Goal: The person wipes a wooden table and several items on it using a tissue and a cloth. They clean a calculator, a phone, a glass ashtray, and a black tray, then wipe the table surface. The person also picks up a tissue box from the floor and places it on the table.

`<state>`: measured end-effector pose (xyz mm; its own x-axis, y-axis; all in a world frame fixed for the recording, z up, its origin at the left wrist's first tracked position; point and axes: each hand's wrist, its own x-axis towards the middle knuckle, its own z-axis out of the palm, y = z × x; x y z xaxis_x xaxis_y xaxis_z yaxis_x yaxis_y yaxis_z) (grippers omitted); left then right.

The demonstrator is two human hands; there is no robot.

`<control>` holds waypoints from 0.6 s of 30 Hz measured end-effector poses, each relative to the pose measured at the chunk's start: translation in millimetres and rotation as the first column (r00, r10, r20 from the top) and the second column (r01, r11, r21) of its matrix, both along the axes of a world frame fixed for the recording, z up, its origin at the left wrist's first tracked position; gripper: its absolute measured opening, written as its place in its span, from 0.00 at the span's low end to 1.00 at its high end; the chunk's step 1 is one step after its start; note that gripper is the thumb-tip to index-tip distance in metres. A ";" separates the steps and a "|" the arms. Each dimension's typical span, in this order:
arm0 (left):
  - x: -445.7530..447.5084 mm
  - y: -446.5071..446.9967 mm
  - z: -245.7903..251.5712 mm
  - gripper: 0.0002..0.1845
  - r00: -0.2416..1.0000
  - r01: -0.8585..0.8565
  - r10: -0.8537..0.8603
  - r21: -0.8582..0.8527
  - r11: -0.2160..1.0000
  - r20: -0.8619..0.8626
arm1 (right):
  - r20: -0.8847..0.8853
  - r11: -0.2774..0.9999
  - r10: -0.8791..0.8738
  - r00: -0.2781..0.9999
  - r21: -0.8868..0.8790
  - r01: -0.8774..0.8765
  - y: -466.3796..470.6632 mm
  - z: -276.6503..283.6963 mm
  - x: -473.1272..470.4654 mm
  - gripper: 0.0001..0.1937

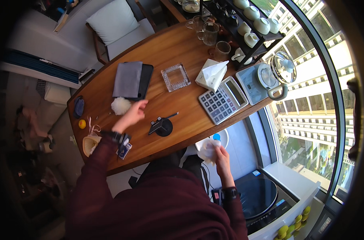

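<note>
Over the wooden table my left hand reaches forward with nothing seen in it, fingers loosely spread. A fluffy white ball lies just left of it, at the lower edge of a grey cloth pouch on a black folder. To its right stands a black phone stand. My right hand pinches a crumpled white tissue off the table's near edge, over a white round bin on the floor side. A card box lies by my left wrist.
A glass ashtray, a tissue box, a large calculator and a scale are on the table. A glass kettle stands near the window. A black rack holds white cups. At left are an orange fruit and a basket.
</note>
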<state>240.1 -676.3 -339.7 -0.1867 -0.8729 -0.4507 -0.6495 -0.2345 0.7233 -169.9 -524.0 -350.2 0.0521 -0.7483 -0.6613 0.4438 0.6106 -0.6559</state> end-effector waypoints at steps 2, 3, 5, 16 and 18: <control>-0.7 53.0 -6.6 0.48 0.990 -0.142 0.139 0.085 0.986 0.032 | -0.010 0.987 0.067 0.998 -0.144 -0.068 -40.8 -5.7 23.3 0.18; -9.6 74.1 -10.2 0.54 0.979 -0.204 0.203 0.105 0.973 0.021 | -0.014 0.961 0.102 0.995 -0.255 -0.102 -62.0 -9.4 34.8 0.18; -27.5 95.9 -14.4 0.59 0.981 -0.194 0.191 -0.108 0.975 -0.038 | -0.206 0.932 0.110 0.972 -0.318 -0.173 -101.4 -20.3 59.0 0.21; -36.6 104.7 12.3 0.21 0.991 -0.119 0.137 -0.484 0.867 0.002 | -0.991 0.376 -0.104 -0.086 0.041 -0.926 -178.4 -105.1 127.8 0.39; -22.2 120.1 33.7 0.20 0.978 -0.172 0.207 -0.486 0.857 0.018 | -0.986 0.422 -0.140 -0.085 0.018 -0.907 -172.9 -112.9 152.4 0.41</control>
<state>217.8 -556.2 -305.9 0.0200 -0.9994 0.0275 -0.6788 0.0066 0.7343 -17.5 -696.8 -463.2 0.4005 -0.9153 0.0428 -0.8625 -0.3923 -0.3197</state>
